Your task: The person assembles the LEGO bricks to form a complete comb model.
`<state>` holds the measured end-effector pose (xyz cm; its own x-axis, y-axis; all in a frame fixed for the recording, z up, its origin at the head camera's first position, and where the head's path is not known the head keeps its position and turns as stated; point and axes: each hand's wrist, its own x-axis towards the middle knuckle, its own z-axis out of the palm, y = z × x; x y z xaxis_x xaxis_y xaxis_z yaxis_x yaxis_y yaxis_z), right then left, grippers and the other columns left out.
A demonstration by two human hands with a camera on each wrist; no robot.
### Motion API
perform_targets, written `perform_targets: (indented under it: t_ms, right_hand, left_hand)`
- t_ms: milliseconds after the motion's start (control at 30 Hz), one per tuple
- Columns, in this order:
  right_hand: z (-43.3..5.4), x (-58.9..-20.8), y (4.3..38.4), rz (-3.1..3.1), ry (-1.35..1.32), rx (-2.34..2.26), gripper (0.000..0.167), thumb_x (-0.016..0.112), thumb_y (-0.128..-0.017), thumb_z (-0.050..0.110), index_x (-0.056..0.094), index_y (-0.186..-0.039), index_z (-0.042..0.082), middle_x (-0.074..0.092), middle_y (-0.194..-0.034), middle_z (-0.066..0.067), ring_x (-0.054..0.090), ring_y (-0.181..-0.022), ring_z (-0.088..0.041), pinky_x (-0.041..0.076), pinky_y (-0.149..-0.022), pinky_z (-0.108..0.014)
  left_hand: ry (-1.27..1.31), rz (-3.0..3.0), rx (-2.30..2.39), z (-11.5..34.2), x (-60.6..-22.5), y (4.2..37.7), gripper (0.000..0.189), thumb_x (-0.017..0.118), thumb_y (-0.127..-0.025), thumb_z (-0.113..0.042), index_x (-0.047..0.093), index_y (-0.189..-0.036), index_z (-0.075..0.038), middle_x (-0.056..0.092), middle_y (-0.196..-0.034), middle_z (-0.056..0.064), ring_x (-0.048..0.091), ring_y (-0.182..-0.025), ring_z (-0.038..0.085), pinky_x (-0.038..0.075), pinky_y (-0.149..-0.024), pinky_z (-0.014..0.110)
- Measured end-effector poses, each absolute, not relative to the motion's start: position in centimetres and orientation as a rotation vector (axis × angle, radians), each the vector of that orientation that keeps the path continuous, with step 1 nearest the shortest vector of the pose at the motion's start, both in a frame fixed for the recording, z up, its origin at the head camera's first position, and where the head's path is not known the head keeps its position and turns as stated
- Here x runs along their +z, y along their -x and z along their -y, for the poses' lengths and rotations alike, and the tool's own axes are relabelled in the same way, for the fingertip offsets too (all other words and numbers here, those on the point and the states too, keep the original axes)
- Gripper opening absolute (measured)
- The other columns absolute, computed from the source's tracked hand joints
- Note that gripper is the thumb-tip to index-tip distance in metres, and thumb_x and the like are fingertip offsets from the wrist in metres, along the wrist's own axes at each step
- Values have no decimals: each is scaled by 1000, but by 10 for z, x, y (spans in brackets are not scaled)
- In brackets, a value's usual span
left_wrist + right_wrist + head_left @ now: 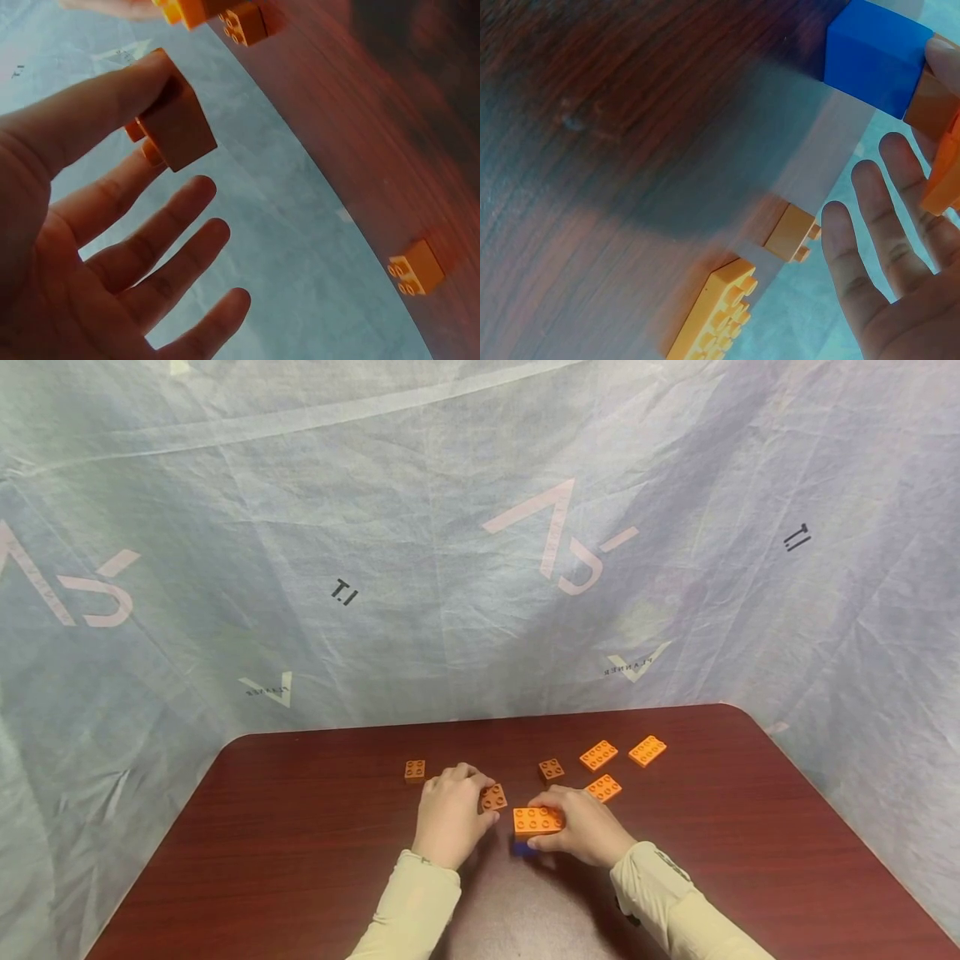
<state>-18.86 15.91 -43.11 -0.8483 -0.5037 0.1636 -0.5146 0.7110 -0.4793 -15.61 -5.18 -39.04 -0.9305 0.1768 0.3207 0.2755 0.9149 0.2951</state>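
My left hand (448, 817) pinches a small brown building brick (492, 797) between thumb and index finger; in the left wrist view the other fingers stretch out beneath that brick (180, 127). To its right, my right hand (592, 828) grips a stack of bricks by its sides. An orange eight-stud plate (534, 820) tops this stack, a brown brick (930, 101) is beneath the plate, and a blue brick (874, 56) forms the bottom. Right fingers partly cover the stack's right end. The two hands are a short gap apart, over the table's middle.
On the dark red wooden table (285, 860) lie a brown brick (415, 771) to the left and another brown brick (551, 769) behind the hands. Three orange plates lie at the back right, one (603, 788) partly behind the right hand. A printed cloth (450, 543) hangs around the table.
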Motion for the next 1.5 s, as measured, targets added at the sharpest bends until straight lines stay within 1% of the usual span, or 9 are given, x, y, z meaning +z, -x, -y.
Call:
perform_targets:
  t_ms: [233, 467, 633, 733, 933, 1100, 1300, 1500]
  right_hand:
    - [-159, -431, 189, 2876, -890, 819, 39, 91, -75, 31, 74, -107, 15, 69, -102, 1, 60, -82, -12, 51, -72, -35]
    - [-160, -432, 190, 2867, -901, 801, 41, 91, -75, 32, 74, -107, 13, 69, -102, 0, 62, -84, -14, 52, -74, -38]
    - [-159, -432, 191, 2854, -907, 809, 41, 92, -73, 29, 75, -106, 12, 64, -92, 6, 56, -76, -8, 48, -68, -32]
    - [-159, -432, 191, 2851, -909, 822, 41, 92, -73, 29, 74, -106, 12, 62, -90, 8, 53, -74, -6, 46, -66, -29]
    - [-160, -431, 191, 2853, -923, 833, 43, 91, -74, 31, 74, -107, 10, 62, -90, 7, 52, -74, -7, 45, -65, -29]
    - [-160, -431, 191, 2859, -918, 831, 43, 91, -74, 32, 73, -106, 11, 61, -89, 8, 52, -73, -7, 45, -65, -29]
    - [-160, -430, 191, 2856, -917, 820, 42, 91, -73, 32, 73, -105, 11, 61, -88, 9, 51, -73, -6, 44, -65, -29]
    - [-160, -431, 190, 2825, -947, 834, 38, 91, -74, 31, 73, -102, 13, 59, -84, 12, 50, -70, -4, 42, -62, -27]
  left_hand:
    - [391, 2785, -472, 42, -393, 154, 33, 91, -76, -25, 79, -105, -13, 70, -105, 7, 65, -101, 26, 50, -91, 49]
    - [434, 2769, -451, 34, -396, 153, 32, 91, -76, -27, 79, -102, -14, 70, -104, 5, 65, -98, 24, 51, -90, 47]
    - [453, 2782, -444, 29, -397, 153, 31, 91, -76, -27, 79, -103, -14, 70, -104, 4, 65, -98, 23, 50, -91, 47]
    - [457, 2785, -439, 27, -397, 153, 31, 90, -77, -27, 79, -103, -15, 70, -103, 3, 65, -97, 22, 50, -91, 46]
    - [473, 2801, -459, 24, -397, 154, 34, 91, -76, -29, 78, -105, -15, 70, -104, 4, 65, -98, 22, 51, -88, 44]
    - [489, 2818, -476, 23, -397, 155, 36, 91, -76, -31, 78, -106, -15, 70, -105, 3, 65, -96, 21, 51, -86, 43]
    - [540, 2812, -511, 25, -399, 156, 36, 90, -78, -30, 76, -108, -14, 70, -104, 3, 66, -96, 20, 53, -88, 44]
    - [595, 2821, -571, 28, -404, 154, 36, 86, -80, -24, 73, -111, -13, 69, -106, 2, 64, -97, 18, 51, -93, 45]
